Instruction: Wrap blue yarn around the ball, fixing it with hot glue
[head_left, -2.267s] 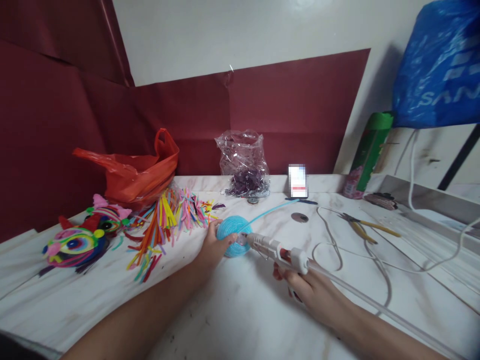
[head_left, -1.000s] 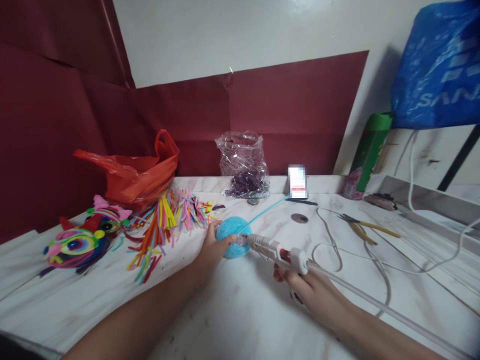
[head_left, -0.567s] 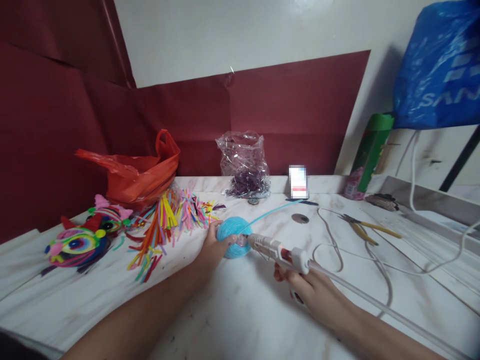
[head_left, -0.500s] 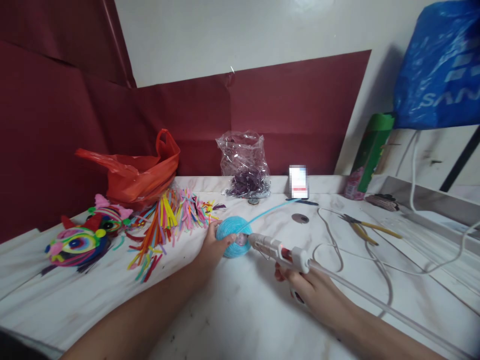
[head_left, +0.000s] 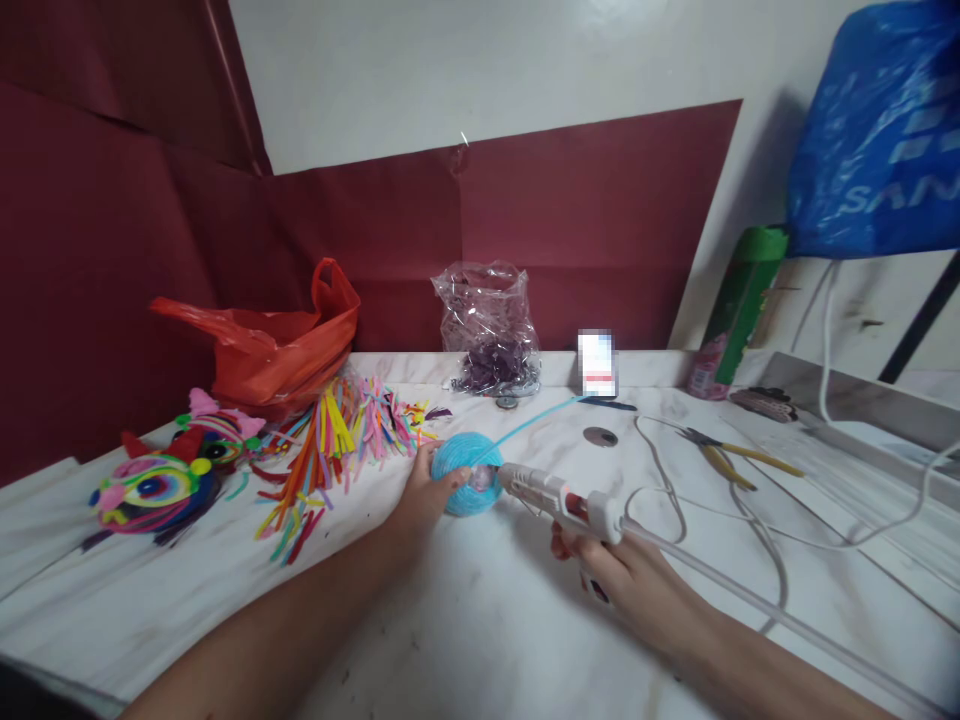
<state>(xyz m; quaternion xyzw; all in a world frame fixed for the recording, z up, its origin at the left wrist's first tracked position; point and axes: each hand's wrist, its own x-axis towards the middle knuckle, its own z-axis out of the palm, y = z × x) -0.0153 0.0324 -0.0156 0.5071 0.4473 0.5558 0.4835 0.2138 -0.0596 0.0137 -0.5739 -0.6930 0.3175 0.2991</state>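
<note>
My left hand (head_left: 431, 492) is closed round the left side of a light blue wound ball (head_left: 463, 455), its thumb lying across the front. From the top of the ball a loose blue strand (head_left: 534, 422) sticks out up and to the right. A clear, shiny patch shows on the ball's front beside my thumb. In my right hand (head_left: 626, 570) is a white hot glue gun (head_left: 551, 492), gripped by its handle with a long clear glue stick (head_left: 720, 578) running out of its back. Its nozzle points left at the ball, at or very near the surface.
Colourful fuzzy strips (head_left: 334, 430) and decorated animal heads (head_left: 157, 485) lie left, by a red plastic bag (head_left: 285, 350). Behind stand a clear bag (head_left: 491, 340) and a blurred phone (head_left: 597, 362). Pliers (head_left: 739, 455), a white cord (head_left: 664, 470) and a green can (head_left: 739, 300) are right.
The rear of the glue gun has shifted very slightly to the right. The loose strand's end sits a little further left. My left hand and the ball have hardly moved.
</note>
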